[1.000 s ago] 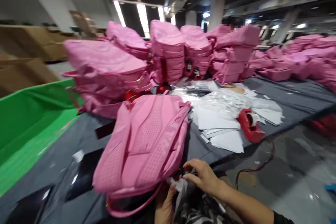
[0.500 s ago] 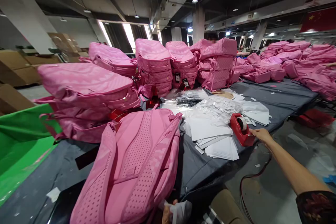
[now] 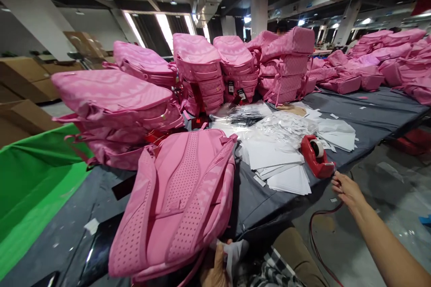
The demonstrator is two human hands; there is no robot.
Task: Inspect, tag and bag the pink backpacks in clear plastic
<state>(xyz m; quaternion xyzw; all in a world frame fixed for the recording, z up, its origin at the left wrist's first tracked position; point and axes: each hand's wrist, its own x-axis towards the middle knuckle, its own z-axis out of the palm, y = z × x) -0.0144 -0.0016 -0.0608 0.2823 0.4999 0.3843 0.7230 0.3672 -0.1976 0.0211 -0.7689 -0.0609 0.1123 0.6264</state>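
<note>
Currently, in the head view, 1 pink backpack lies with its shoulder straps and perforated back panel facing up, near the front edge of the dark grey table cover. The left hand is at the backpack's lower right, its thumb and fingers closed on a crumpled white sheet; whether it also touches the backpack cannot be told. The right hand is at the cutting end of a red tape dispenser, fingertips pinched together; whether they hold a strip of tape is too small to tell. A white tape roll sits in the dispenser. Just left of it, white paper sheets lie fanned out, with clear plastic bags behind them. Farther back stand stacks of pink backpacks, 2 black tags showing on 1 of them. A green-lined bin is at the left, with cardboard boxes beyond.
</note>
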